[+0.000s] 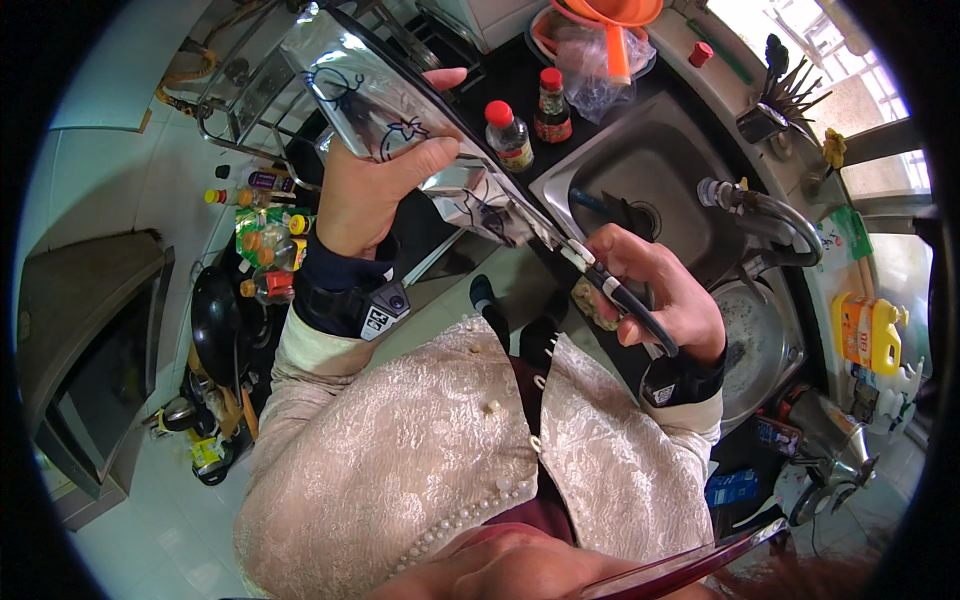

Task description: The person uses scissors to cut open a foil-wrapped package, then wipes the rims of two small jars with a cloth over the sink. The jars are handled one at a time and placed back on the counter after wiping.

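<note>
My left hand (pixel 375 190) is closed round a shiny silver foil panel (pixel 345 95) with dark line drawings on it. Its thumb presses the front face, and a fingertip shows past the dark far edge. A second, creased foil part (pixel 480 205) hangs below the thumb. Lower right, my right hand (pixel 665 290) grips a tool with a curved black handle (pixel 632 308) and a silver collar. The tool's front end meets the lower end of the foil; whether it is joined to it or only touches, I cannot tell.
Two red-capped bottles (pixel 510 135) stand beyond the foil, beside the steel sink (pixel 680 140) with its curved tap (pixel 790 220). A metal basin (pixel 750 345) sits right of my right hand. On the left are a wire rack (pixel 235 110), several bottles and a black wok (pixel 217 320).
</note>
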Action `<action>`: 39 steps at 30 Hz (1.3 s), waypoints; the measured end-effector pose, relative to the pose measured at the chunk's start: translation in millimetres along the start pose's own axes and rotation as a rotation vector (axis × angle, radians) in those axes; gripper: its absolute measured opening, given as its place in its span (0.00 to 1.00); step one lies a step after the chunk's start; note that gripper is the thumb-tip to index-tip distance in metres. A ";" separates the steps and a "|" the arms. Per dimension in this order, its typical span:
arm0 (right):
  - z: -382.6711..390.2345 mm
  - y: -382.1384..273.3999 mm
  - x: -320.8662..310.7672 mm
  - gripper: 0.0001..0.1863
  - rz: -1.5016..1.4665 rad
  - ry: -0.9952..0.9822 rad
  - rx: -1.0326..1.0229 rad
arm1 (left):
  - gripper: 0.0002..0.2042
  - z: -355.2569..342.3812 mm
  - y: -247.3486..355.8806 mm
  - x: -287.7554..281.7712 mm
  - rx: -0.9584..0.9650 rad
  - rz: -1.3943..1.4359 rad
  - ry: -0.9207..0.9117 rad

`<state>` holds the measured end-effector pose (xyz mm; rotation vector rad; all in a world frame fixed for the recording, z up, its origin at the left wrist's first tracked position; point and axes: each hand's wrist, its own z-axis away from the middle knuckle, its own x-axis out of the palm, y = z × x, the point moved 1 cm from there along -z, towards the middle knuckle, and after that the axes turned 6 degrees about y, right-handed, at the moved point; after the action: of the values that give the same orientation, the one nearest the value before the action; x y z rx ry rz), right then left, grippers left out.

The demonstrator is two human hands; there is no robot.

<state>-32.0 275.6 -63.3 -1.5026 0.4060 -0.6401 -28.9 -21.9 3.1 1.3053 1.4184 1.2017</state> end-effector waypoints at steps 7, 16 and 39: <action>-5.2 -3.4 2.7 0.38 -0.077 0.034 -0.015 | 0.26 -7.3 0.8 16.6 -0.036 -0.064 -0.089; -19.8 -1.2 16.7 0.38 -0.210 0.120 -0.052 | 0.21 -18.2 -5.1 26.1 -0.060 -0.122 -0.234; -40.7 14.9 51.5 0.42 -0.269 0.336 -0.106 | 0.15 -7.2 -16.9 16.9 -0.171 0.161 -0.008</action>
<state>-15.2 211.1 -72.9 -1.5674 0.5033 -1.1066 -40.8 -5.8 -11.7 1.3223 1.1936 1.3906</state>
